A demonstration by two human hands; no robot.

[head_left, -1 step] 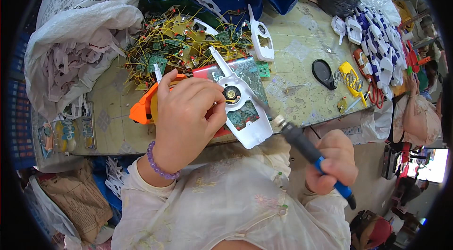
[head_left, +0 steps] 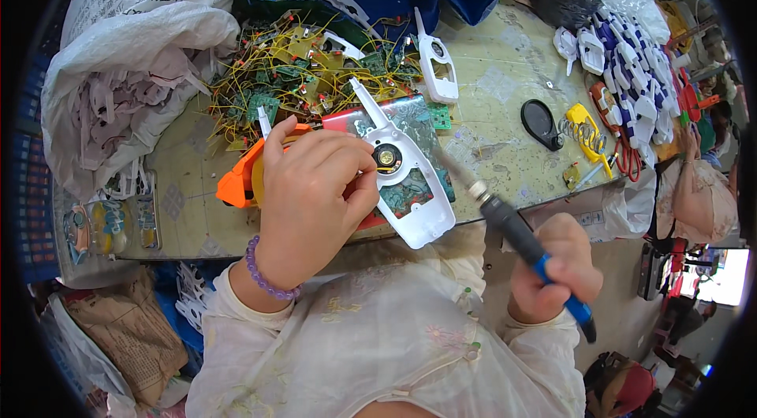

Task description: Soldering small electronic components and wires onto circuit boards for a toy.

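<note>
**Soldering iron held off to the right of the white shell at the table's near edge**

Nearest the body, the right hand (head_left: 552, 272) is closed in a fist around a soldering iron (head_left: 527, 240) with a black barrel and blue grip. The iron's long axis runs from lower right up toward upper left, its thin tip aimed at the right flank of the white handset shell (head_left: 410, 181); the tip itself is blurred, so whether it touches the shell cannot be told.

The left hand (head_left: 311, 197) grips that shell from its left side, thumb and fingers curled at the round speaker (head_left: 387, 158). The shell lies at the table's (head_left: 505, 87) near edge, antenna end pointing away toward the far left, its rounded base overhanging toward the person. The left hand is on it; the right sits apart, below and to the right.

An orange tool (head_left: 236, 181) shows just left of the left hand, mostly hidden by it. Beyond lies a heap of circuit boards with yellow wires (head_left: 300, 71), then a second white shell (head_left: 438, 67) farther in.
</note>
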